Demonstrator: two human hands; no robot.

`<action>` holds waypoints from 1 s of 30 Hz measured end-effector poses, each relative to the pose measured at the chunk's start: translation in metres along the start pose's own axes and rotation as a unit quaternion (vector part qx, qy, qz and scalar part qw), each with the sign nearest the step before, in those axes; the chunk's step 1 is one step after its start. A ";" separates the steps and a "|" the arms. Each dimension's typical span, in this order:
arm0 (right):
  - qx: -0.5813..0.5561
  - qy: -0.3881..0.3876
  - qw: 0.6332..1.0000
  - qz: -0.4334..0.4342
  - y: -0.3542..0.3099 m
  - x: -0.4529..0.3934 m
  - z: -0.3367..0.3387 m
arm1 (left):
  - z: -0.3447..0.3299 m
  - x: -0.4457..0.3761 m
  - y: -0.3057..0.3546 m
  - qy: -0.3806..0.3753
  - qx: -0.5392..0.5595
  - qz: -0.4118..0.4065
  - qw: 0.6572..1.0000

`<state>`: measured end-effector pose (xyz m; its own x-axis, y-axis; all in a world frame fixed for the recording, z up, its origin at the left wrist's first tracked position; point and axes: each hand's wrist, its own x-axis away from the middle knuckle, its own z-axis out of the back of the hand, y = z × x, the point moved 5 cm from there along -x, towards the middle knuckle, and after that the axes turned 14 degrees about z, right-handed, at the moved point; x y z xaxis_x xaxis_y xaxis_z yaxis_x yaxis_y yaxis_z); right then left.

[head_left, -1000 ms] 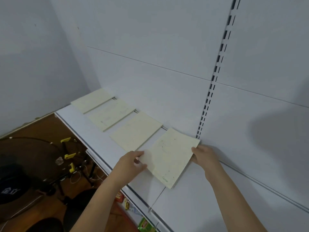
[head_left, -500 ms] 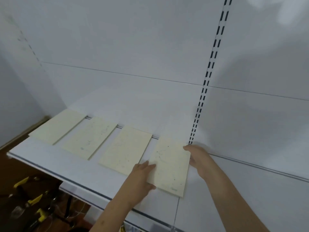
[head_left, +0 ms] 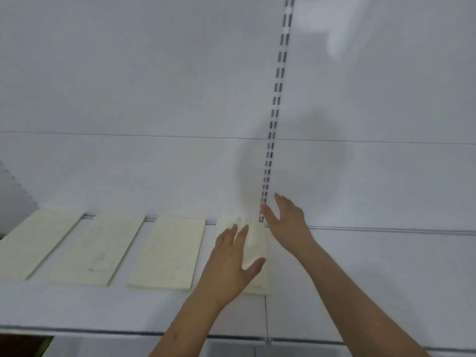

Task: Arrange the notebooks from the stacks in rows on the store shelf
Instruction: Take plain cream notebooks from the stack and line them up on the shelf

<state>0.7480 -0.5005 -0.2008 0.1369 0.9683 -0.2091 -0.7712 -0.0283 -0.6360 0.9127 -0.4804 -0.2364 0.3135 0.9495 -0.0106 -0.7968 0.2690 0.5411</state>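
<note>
Cream notebooks lie flat in a row on the white shelf [head_left: 103, 310]. From the left: one notebook [head_left: 31, 243], a second [head_left: 100, 248], a third [head_left: 168, 251] and a fourth notebook [head_left: 255, 243] at the right end, against the back panel. My left hand [head_left: 231, 261] hovers over the fourth notebook with fingers spread and straight, covering much of it. My right hand [head_left: 286, 220] is raised just right of that notebook, fingers straight, holding nothing.
A slotted upright rail [head_left: 274, 119] runs up the white back panel [head_left: 128, 86] behind the fourth notebook. The shelf stretches on to the right [head_left: 386, 279]. Its front edge [head_left: 77, 331] crosses the bottom of the view.
Both hands have let go of the fourth notebook and lifted off it. It now lies straight in the row. My view has swung to face the shelf squarely.
</note>
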 end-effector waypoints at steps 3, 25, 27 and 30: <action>0.017 0.037 0.999 -0.002 0.000 0.013 0.042 | -0.010 -0.003 0.030 -0.021 0.013 -0.027 0.999; 0.175 0.254 0.948 -0.076 0.218 0.296 0.454 | -0.220 0.129 0.459 -0.166 0.063 -0.263 0.948; 0.184 0.274 0.939 -0.095 0.245 0.331 0.490 | -0.243 0.146 0.502 -0.175 0.072 -0.281 0.941; 0.203 0.296 0.925 -0.123 0.281 0.374 0.536 | -0.275 0.168 0.559 -0.191 0.071 -0.310 0.929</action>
<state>0.2495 -0.0131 -0.0597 0.5632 0.6232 -0.5426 -0.8250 0.3870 -0.4117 0.3777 -0.1266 -0.1672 0.8710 0.4860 -0.0717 -0.3355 0.6951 0.6358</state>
